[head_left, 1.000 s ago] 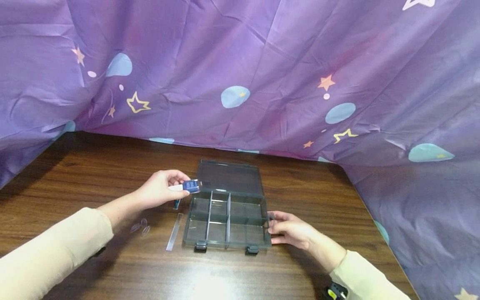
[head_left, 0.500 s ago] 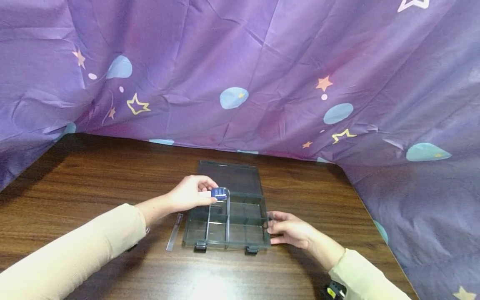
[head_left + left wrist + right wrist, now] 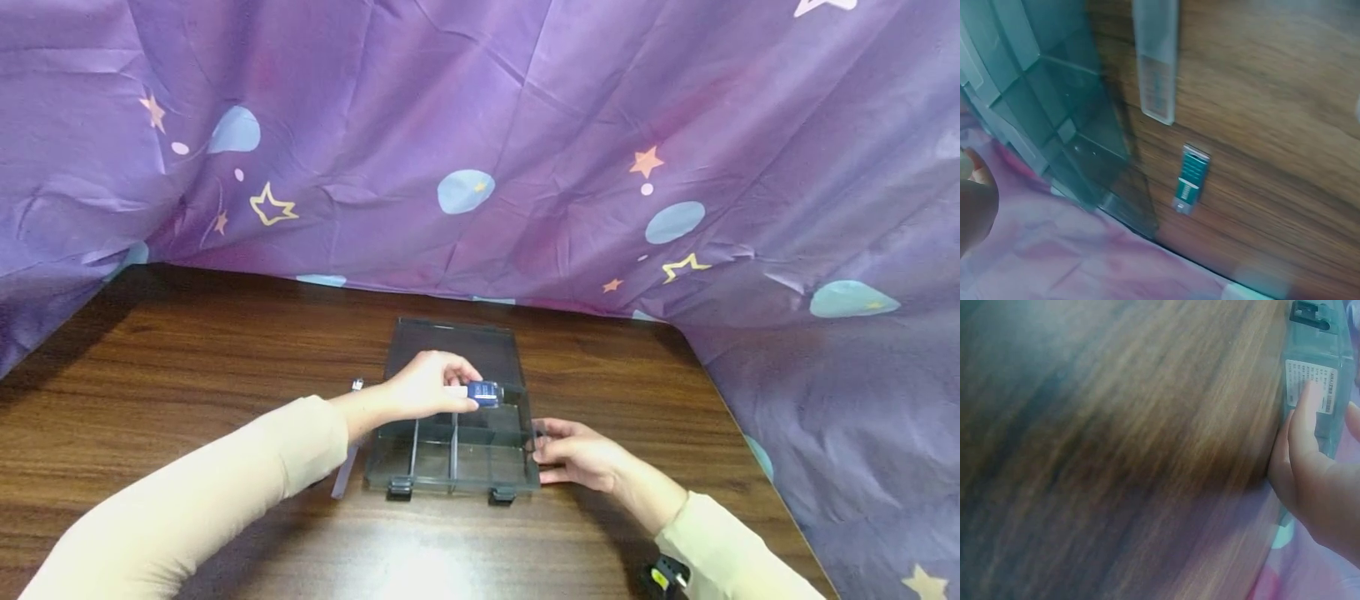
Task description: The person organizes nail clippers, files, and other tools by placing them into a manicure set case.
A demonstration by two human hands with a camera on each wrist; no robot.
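My left hand (image 3: pixel 435 385) pinches a small bottle of blue nail polish (image 3: pixel 483 393) by its white cap, between thumb and fingers. The bottle lies sideways over the rear right part of a grey see-through compartment box (image 3: pixel 471 483). My left hand and forearm hide some rear compartments. The fingers of my right hand (image 3: pixel 577 457) rest against the box's right side wall. In the right wrist view, one of those fingers lies over a white printed label (image 3: pixel 1300 384) on that wall.
The box's lid (image 3: pixel 450 337) lies folded back behind it. Left of the box are a clear flat strip (image 3: pixel 1157 69) and a small teal tube (image 3: pixel 1190 178). A purple patterned cloth (image 3: pixel 480 250) hangs along the table's (image 3: pixel 247 333) far edge.
My left hand has carried the bottle rightward, from the box's left edge to over its rear right part. The right hand has stayed at the box's side.
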